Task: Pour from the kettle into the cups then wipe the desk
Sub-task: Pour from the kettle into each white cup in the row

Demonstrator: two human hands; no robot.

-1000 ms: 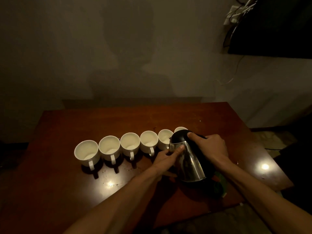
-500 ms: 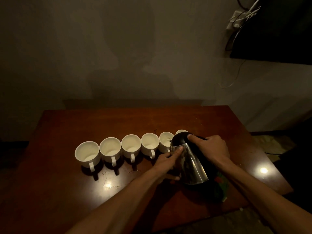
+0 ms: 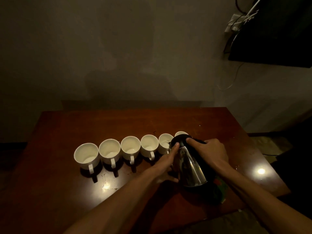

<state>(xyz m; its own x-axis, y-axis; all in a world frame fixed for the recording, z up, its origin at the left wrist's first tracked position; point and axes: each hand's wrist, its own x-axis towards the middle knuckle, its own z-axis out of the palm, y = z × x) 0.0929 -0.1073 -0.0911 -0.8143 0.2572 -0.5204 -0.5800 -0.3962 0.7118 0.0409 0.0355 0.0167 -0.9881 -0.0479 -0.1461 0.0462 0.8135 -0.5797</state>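
Observation:
A steel kettle (image 3: 190,168) with a black lid is tipped to the left over the row of white cups. My right hand (image 3: 210,153) grips its handle from the right, thumb on the lid. My left hand (image 3: 166,163) presses against the kettle's left side, fingertips at the lid's edge. Several white cups stand in a line on the dark wooden desk (image 3: 168,120), from the leftmost cup (image 3: 86,155) to the cup under the spout (image 3: 164,144). One more cup (image 3: 180,133) peeks out behind the lid. A green cloth (image 3: 219,188) lies partly hidden under the kettle.
The desk's right edge (image 3: 270,166) drops to the floor, with a bright light reflection near it. A dark screen (image 3: 278,34) with cables hangs on the wall at upper right. Small droplets speckle the desk in front of the cups.
The kettle has tipped a little further to the left over the cups, with both hands still on it. The cups have not moved.

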